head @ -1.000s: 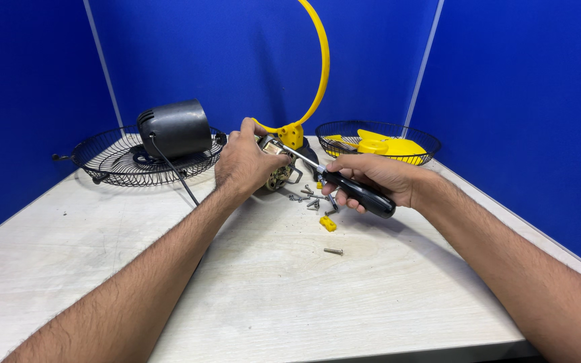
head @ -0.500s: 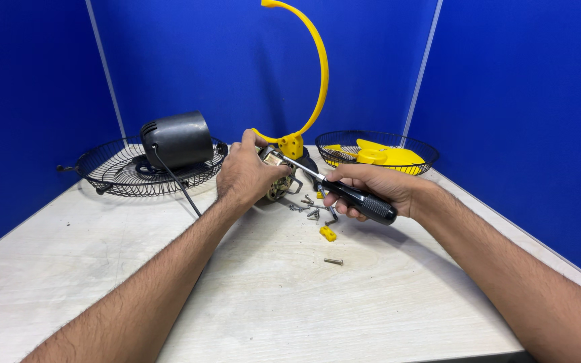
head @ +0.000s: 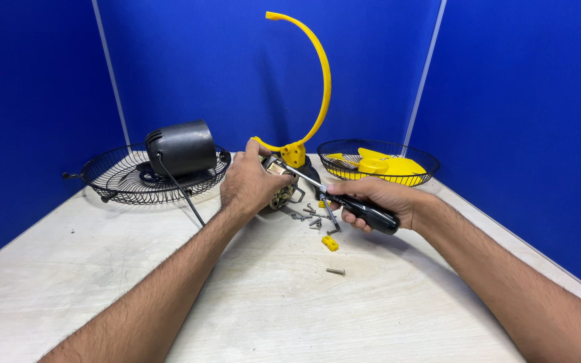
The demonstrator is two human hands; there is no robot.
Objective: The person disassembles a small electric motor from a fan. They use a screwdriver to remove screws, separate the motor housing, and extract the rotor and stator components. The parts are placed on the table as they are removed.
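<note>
My left hand [head: 251, 183] grips a small fan motor [head: 282, 190] with copper windings, held just above the pale wooden table [head: 304, 309]. My right hand [head: 378, 199] is closed around the black handle of a screwdriver [head: 361, 208]. Its metal shaft points up and left, and its tip meets the top of the motor. Below the hands lie several loose screws and metal bits [head: 314, 218], a small yellow plastic piece [head: 330, 243] and a single screw [head: 335, 271].
A yellow curved stand [head: 317, 81] rises behind the hands. At back left a black wire fan guard [head: 112, 181] carries a black motor housing [head: 179, 148] with a black cable [head: 186, 198]. At back right another wire guard [head: 378, 176] holds yellow fan blades [head: 388, 165]. Blue panels enclose the table.
The view has tilted upward, so more of the yellow stand shows. Both hands stay on the motor and screwdriver, with the screwdriver shaft shifted slightly against the motor.
</note>
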